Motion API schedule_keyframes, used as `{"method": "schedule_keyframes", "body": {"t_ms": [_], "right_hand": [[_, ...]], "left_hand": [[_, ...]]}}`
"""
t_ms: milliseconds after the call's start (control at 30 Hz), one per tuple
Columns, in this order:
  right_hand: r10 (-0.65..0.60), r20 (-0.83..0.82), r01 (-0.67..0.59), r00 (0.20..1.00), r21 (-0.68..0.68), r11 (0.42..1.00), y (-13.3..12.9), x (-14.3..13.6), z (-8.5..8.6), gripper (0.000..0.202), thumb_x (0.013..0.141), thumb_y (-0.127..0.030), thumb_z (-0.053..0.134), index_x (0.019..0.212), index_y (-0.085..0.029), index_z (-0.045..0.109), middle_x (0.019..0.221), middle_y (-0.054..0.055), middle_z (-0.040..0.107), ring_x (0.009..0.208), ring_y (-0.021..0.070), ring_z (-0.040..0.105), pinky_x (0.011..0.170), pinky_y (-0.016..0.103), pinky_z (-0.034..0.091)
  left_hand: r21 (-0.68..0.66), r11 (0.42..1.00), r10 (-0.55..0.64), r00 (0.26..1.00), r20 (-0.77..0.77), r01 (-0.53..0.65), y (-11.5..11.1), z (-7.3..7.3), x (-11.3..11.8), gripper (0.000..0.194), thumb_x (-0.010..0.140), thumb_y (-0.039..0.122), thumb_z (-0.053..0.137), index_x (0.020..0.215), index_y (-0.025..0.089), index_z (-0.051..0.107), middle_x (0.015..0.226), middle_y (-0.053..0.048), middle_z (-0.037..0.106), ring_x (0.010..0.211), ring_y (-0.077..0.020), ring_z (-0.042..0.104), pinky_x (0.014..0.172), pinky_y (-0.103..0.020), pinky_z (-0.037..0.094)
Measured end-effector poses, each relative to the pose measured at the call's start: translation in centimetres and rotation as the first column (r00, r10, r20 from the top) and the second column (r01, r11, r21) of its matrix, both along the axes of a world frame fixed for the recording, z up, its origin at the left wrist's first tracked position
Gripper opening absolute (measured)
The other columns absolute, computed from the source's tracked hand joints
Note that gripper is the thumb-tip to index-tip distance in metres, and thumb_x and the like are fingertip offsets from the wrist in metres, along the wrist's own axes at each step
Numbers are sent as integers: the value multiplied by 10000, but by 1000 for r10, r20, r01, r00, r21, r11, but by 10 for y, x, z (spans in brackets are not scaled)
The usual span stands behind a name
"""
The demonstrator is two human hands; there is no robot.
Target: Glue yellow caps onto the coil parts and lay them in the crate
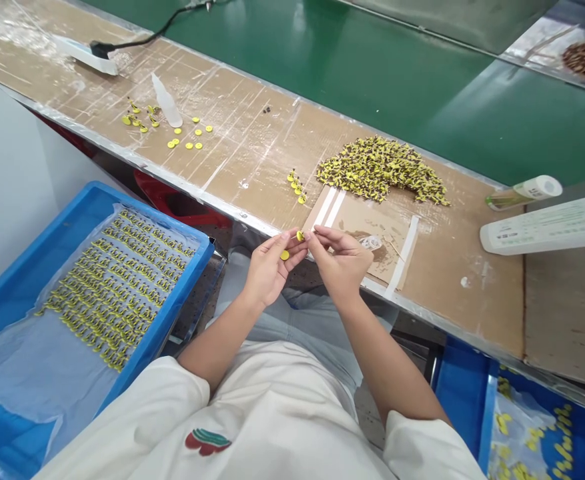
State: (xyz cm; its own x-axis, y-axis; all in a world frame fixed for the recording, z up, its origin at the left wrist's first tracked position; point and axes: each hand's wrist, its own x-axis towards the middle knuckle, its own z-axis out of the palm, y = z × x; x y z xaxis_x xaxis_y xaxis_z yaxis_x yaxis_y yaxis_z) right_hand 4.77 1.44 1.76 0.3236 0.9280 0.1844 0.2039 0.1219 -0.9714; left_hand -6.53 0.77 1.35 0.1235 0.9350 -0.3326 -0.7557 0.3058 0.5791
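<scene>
My left hand [268, 268] is closed on a small yellow piece [300, 235] between thumb and forefinger, with a yellow disc [285, 255] lying on its fingers. Close against it, my right hand [341, 261] is pinched at the same small piece; its fingertips hide part of what they hold. Both hands are over the table's front edge, beside a taped cardboard sheet [347, 212]. Just beyond them stands a short row of yellow and dark pieces [297, 187]. A large heap of similar pieces [379, 167] lies behind the sheet.
A blue tray [85, 200] with rows of yellow pieces is at left. Yellow discs [189, 145] lie near a white squeeze bottle [166, 101]. Bottles [547, 227] lie at right, above another blue tray [465, 380]. A green surface [322, 60] runs behind the table.
</scene>
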Motion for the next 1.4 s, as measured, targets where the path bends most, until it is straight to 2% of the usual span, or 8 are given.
{"method": "schedule_keyframes", "body": {"t_ms": [133, 233, 400, 567, 1033, 1133, 1233, 1400], "right_hand": [[-32, 32, 31, 999, 30, 999, 10, 0, -2, 299, 747, -387, 734, 942, -163, 704, 817, 63, 739, 718, 164, 691, 698, 286, 543], [-78, 217, 52, 973, 119, 992, 31, 9, -8, 262, 778, -402, 700, 912, -177, 717, 830, 53, 735, 725, 158, 676, 701, 289, 529], [-60, 547, -52, 835, 188, 981, 71, 24, -30, 214, 838, -381, 627, 918, -209, 728, 848, 36, 736, 760, 161, 666, 792, 318, 520], [-58, 679, -84, 732, 175, 981, 86, 24, -46, 233, 851, -367, 607, 961, -186, 702, 862, 57, 733, 792, 181, 667, 815, 330, 505], [-127, 681, -82, 721, 266, 961, 73, 23, -39, 269, 835, -393, 640, 1012, -192, 667, 894, 51, 733, 797, 193, 650, 836, 362, 483], [-15, 693, -267, 721, 297, 917, 52, 16, -27, 215, 837, -345, 647, 1004, -212, 673, 830, 35, 729, 703, 166, 626, 758, 324, 488], [224, 747, -536, 626, 203, 819, 32, 7, -18, 199, 831, -323, 663, 1006, -231, 683, 883, 25, 736, 756, 162, 641, 742, 303, 483], [325, 781, -611, 533, 90, 786, 20, 6, -14, 203, 872, -328, 623, 1031, -219, 685, 931, 35, 740, 835, 164, 671, 758, 290, 484]], "left_hand": [[-51, 998, -32, 997, 75, 36, 5, -3, -6, 287, 867, 352, 569, 972, 118, 697, 1037, -122, 724, 1024, -207, 674, 935, -310, 510], [-92, 995, -27, 991, 131, 39, 10, -6, -11, 348, 891, 377, 496, 980, 98, 684, 1072, -143, 708, 1063, -221, 659, 987, -331, 481], [-134, 991, 24, 980, 200, 3, 14, -5, -18, 386, 896, 369, 456, 1008, 60, 658, 1104, -185, 686, 1114, -255, 634, 999, -356, 468], [-135, 991, 37, 970, 239, -5, 16, -5, -23, 404, 894, 371, 453, 1015, 45, 658, 1132, -206, 671, 1150, -279, 612, 1000, -368, 465], [-99, 995, 8, 963, 271, 20, 17, -6, -24, 407, 895, 369, 448, 1017, 49, 667, 1142, -195, 672, 1174, -279, 595, 1003, -371, 463], [-101, 995, 18, 964, 266, 9, 17, -6, -25, 399, 896, 363, 441, 1013, 58, 670, 1133, -181, 681, 1139, -249, 618, 994, -347, 468], [-101, 995, 28, 968, 248, -3, 17, -6, -25, 395, 897, 354, 430, 1007, 62, 671, 1128, -178, 686, 1124, -230, 626, 998, -328, 461], [-97, 995, 11, 973, 233, 12, 17, -6, -24, 402, 892, 353, 433, 1006, 47, 667, 1206, -206, 647, 1211, -262, 570, 1048, -346, 420]]}}
